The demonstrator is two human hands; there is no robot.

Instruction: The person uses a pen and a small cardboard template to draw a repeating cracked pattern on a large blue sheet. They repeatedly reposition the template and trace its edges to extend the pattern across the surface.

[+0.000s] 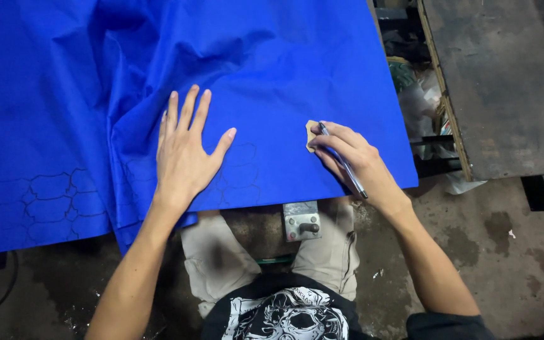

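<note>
A large sheet of bright blue fabric (pixel 284 69) covers the work surface, with dark outlined shapes drawn on it at the lower left and near its front edge. My left hand (pixel 184 151) lies flat on the fabric, fingers spread. My right hand (pixel 351 160) grips a silver pen (pixel 342 162) whose tip rests against a small tan cardboard template (pixel 310 133) lying on the fabric near the right edge.
A grey metal bracket with a knob (pixel 301 220) juts out under the fabric's front edge, above my beige trousers. A dark worn wooden board (pixel 505 82) stands at the right, with clutter and plastic bags (pixel 417 94) in the gap. Below is stained concrete floor (pixel 505 252).
</note>
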